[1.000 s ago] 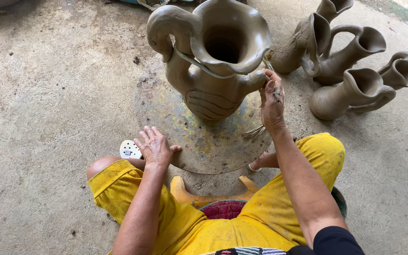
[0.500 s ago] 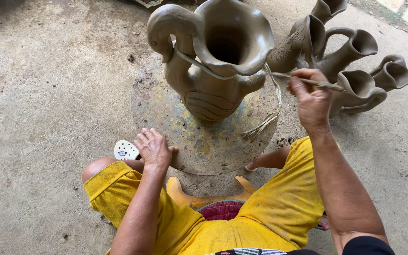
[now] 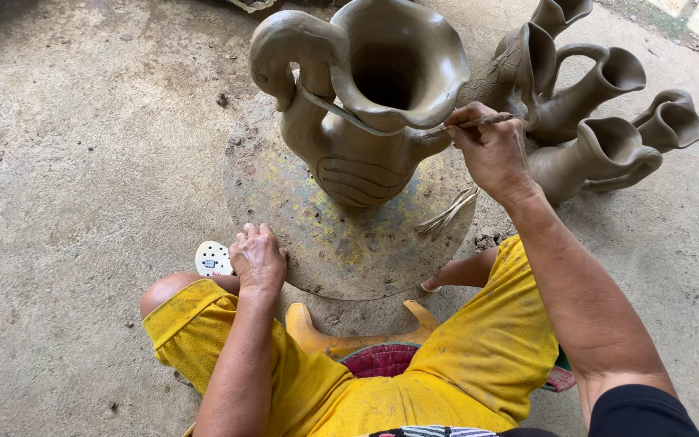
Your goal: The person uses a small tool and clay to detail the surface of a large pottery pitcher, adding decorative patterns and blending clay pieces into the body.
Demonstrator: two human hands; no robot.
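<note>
A large wet clay vase with a swan-shaped neck handle stands on a round turntable. My right hand is raised beside the vase's right shoulder and grips a thin stick tool whose tip points at the clay under the wavy rim. My left hand rests palm down on the turntable's near left edge, holding nothing. A thin strip of clay hangs across the front of the vase below the rim.
Several finished clay vases with flared mouths lie and stand to the right of the turntable. A bundle of thin sticks lies on the disc's right side. A small white perforated disc sits on the concrete floor by my left knee.
My right hand has risen from the vase's lower right side to just under the rim, now holding the stick tool level. The left hand stays on the turntable's edge.
</note>
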